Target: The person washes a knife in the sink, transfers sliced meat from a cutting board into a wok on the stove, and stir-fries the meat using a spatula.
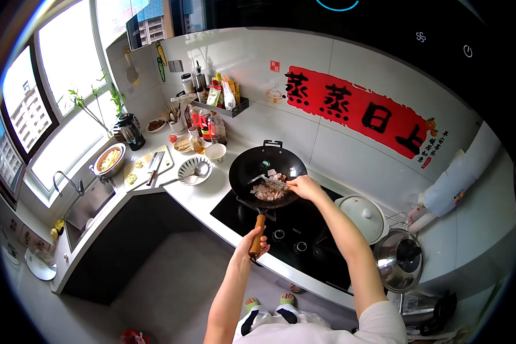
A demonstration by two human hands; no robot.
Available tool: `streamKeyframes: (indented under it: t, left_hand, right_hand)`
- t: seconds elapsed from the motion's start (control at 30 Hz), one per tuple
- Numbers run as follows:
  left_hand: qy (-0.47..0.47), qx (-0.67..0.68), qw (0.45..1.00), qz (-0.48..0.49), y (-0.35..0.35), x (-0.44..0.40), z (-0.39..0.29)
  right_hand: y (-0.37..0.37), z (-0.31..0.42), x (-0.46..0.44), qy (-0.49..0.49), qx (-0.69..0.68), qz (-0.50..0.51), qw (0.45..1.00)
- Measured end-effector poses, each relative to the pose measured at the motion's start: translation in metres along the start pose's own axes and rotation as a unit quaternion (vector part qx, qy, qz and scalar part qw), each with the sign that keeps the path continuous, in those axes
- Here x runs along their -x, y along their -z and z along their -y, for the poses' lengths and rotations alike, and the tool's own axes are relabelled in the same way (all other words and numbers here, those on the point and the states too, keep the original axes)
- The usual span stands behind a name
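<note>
The person's left hand wraps around the brown wooden handle of a round black wok, which sits on a black glass cooktop in the white tabletop. The right hand — fingers curled around a silvery metal spatula — works over pinkish chopped meat inside the wok.

My left hand covers part of the wooden handle, and my right hand hides the spatula's grip. The wok conceals part of the stove. Labels on the bottles are too small to read. The bottom edge cuts my shirt and a red object I can't identify; the top, the black hood.
</note>
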State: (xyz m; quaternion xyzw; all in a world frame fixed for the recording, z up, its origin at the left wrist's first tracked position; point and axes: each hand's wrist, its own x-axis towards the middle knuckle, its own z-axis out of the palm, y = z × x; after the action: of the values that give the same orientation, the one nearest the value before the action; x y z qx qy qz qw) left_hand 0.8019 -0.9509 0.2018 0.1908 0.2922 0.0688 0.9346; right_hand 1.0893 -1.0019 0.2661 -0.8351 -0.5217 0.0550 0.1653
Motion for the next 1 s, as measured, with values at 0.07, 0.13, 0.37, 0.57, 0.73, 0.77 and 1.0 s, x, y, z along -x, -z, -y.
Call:
streamKeyframes:
  t: [0.07,0.13,0.37,0.57,0.73,0.77,1.0]
  left_hand:
    - [0.003,-0.005,1.000,-0.001,0.004,-0.001,-0.004]
    - [0.012,-0.004,1.000,0.006,0.008,-0.002,-0.006]
    - [0.012,-0.010,1.000,0.005,0.004,0.000,-0.007]
    - [0.015,-0.008,1.000,0.009,0.006,0.003,-0.007]
    - [0.011,-0.004,1.000,0.002,0.005,0.002,-0.009]
    - [0.012,-0.003,1.000,0.001,0.006,0.002,-0.008]
    - [0.004,-0.007,1.000,0.007,0.002,0.004,-0.004]
  right_hand:
    - [0.012,-0.022,0.001,0.019,0.017,0.014,1.000]
    - [0.058,-0.008,0.029,0.013,0.078,0.006,0.997]
    - [0.114,-0.002,0.061,-0.010,0.201,0.028,0.979]
    - [0.045,-0.012,0.033,0.033,0.132,-0.086,0.987]
    - [0.105,0.011,0.068,-0.008,0.117,0.023,0.993]
    - [0.111,0.019,0.078,-0.004,0.129,0.044,0.991]
    - [0.010,0.029,0.045,-0.010,0.061,-0.039,0.997]
